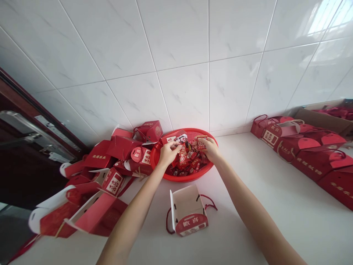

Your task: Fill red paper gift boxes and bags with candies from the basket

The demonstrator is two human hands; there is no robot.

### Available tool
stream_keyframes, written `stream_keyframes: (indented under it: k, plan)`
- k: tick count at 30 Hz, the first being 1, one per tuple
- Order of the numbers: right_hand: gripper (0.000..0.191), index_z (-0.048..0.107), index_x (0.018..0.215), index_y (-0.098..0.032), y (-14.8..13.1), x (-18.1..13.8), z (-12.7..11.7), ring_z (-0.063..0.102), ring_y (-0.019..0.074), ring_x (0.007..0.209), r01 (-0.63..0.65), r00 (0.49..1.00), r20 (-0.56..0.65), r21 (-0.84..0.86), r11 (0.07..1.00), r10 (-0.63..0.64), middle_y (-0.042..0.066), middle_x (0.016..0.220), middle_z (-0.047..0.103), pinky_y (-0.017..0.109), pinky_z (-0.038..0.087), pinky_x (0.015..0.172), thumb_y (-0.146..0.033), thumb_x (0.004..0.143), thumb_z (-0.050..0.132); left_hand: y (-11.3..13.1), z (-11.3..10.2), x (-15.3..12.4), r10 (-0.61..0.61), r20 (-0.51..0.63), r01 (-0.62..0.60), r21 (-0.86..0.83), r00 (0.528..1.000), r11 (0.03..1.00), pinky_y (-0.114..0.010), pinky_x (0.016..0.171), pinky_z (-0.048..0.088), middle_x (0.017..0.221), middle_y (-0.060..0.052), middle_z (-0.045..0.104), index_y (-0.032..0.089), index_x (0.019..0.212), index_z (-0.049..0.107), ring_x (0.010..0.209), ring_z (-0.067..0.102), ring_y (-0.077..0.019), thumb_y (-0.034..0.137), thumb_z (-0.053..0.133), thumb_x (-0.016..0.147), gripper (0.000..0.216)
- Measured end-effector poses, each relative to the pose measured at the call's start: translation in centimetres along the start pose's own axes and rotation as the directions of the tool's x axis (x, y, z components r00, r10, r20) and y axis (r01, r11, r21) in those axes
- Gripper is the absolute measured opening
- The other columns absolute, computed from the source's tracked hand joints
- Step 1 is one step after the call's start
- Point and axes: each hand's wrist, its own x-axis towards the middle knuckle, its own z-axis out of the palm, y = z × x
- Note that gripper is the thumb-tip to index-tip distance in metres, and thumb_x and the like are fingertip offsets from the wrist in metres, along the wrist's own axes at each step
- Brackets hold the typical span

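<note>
A red plastic basket [182, 179] stands by the wall, filled with small wrapped sweets [194, 163]. My left hand [168, 152] reaches over its left side, thumb and fingers closed at the top of a red printed snack packet [183, 156]. Over the basket's right side, my right hand [211, 148] pinches a small flat red-and-gold packet [201, 142]. Between my forearms, an open red gift box [191, 221] with a white inside faces up on the counter. Its dark red cord handles [211, 202] splay out at both sides.
Many red gift boxes [103, 154], some open, are heaped at left. More boxes [306, 147] stand in rows at right, beside a brown carton [325, 119]. White tiles [182, 95] back the white counter [248, 206]. A dark door with a metal handle [19, 123] is far left.
</note>
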Motion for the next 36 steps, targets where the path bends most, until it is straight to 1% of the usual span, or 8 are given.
stream_keyframes:
  k: [4, 11, 15, 20, 27, 30, 33, 36]
  plan:
    - [0.012, 0.068, 0.077, -0.017, 0.1, 0.1, -0.2, 0.06, 0.0128, 0.053, 0.002, 1.0, -0.005, -0.006, 1.0, -0.002, 0.002, 0.063, 0.07, 0.024, 0.049, 0.053, -0.026, 0.068, 0.07, 0.2, 0.0, -0.1, -0.02, 0.013, 0.019, 0.039, 1.0, 0.999, -0.03, 0.072, 0.048, 0.077, -0.005, 0.074, 0.017, 0.083, 0.075, 0.074, 0.066, -0.0205, 0.047, 0.073, 0.071, 0.033]
    - [0.006, 0.067, 0.075, -0.017, -0.3, -0.1, 0.1, 0.059, 0.012, 0.051, -0.014, 0.999, -0.029, 0.016, 1.0, 0.015, 0.002, 0.062, 0.069, 0.023, 0.049, 0.051, -0.022, 0.072, 0.067, 0.8, 0.2, -0.5, 0.025, 0.234, -0.038, 0.05, 0.972, 0.998, -0.03, 0.072, 0.049, 0.075, -0.003, 0.073, 0.018, 0.08, 0.076, 0.073, 0.065, -0.0202, 0.046, 0.074, 0.071, 0.03]
    - [0.005, 0.067, 0.076, -0.017, -0.4, -0.1, 0.2, 0.059, 0.0122, 0.051, -0.017, 0.999, -0.046, 0.012, 1.0, 0.018, 0.002, 0.063, 0.069, 0.023, 0.048, 0.05, -0.021, 0.073, 0.065, 1.3, -0.1, -0.6, -0.028, 0.175, -0.011, 0.215, 0.984, 0.977, -0.03, 0.075, 0.05, 0.074, -0.003, 0.074, 0.018, 0.082, 0.077, 0.075, 0.068, -0.0211, 0.025, 0.074, 0.072, 0.013]
    - [0.006, 0.066, 0.074, -0.018, -0.2, 0.1, 0.0, 0.059, 0.0123, 0.052, 0.031, 0.999, -0.032, 0.014, 0.999, -0.03, 0.001, 0.062, 0.068, 0.024, 0.048, 0.053, -0.024, 0.071, 0.067, 2.3, -0.7, -0.7, -0.081, 0.072, 0.034, 0.503, 0.994, 0.864, -0.03, 0.075, 0.05, 0.085, -0.006, 0.076, 0.02, 0.092, 0.077, 0.085, 0.07, -0.024, 0.013, 0.068, 0.077, 0.019]
    - [0.009, 0.065, 0.074, -0.019, 0.3, 0.6, -0.3, 0.058, 0.012, 0.052, 0.062, 0.998, -0.018, 0.014, 0.998, -0.062, 0.0, 0.062, 0.068, 0.024, 0.047, 0.052, -0.028, 0.071, 0.067, 3.6, -1.3, 0.0, 0.191, -0.165, -0.033, 0.666, 0.968, 0.745, -0.033, 0.08, 0.051, 0.106, -0.011, 0.069, 0.019, 0.101, 0.074, 0.091, 0.068, -0.0248, 0.02, 0.053, 0.091, 0.023]
    - [0.008, 0.065, 0.074, -0.019, 0.1, 0.5, -0.2, 0.058, 0.0119, 0.052, 0.05, 0.998, -0.03, 0.01, 0.999, -0.05, 0.0, 0.063, 0.068, 0.024, 0.048, 0.053, -0.027, 0.071, 0.067, 3.7, -0.8, 0.2, 0.244, 0.151, -0.284, 0.599, 0.958, 0.748, -0.032, 0.086, 0.051, 0.107, -0.009, 0.07, 0.02, 0.102, 0.074, 0.094, 0.068, -0.0222, 0.02, 0.052, 0.091, 0.024]
    - [0.005, 0.065, 0.074, -0.019, -0.2, 0.2, 0.1, 0.058, 0.0119, 0.052, 0.027, 0.998, -0.055, 0.008, 1.0, -0.026, 0.001, 0.062, 0.067, 0.024, 0.049, 0.052, -0.023, 0.072, 0.065, 3.8, 0.0, -0.1, 0.127, 0.565, -0.471, 0.518, 0.815, 0.714, -0.031, 0.085, 0.052, 0.101, -0.005, 0.074, 0.025, 0.099, 0.074, 0.095, 0.069, -0.0226, 0.021, 0.058, 0.086, 0.021]
    - [0.003, 0.064, 0.074, -0.018, -0.6, -0.1, 0.3, 0.058, 0.0114, 0.05, 0.016, 0.998, -0.063, 0.009, 1.0, -0.015, 0.001, 0.062, 0.067, 0.022, 0.048, 0.05, -0.021, 0.073, 0.064, 4.0, 0.6, -0.6, -0.031, 0.673, -0.504, 0.582, 0.739, 0.638, -0.034, 0.081, 0.053, 0.106, -0.006, 0.074, 0.026, 0.105, 0.069, 0.099, 0.069, -0.0283, 0.031, 0.069, 0.077, 0.028]
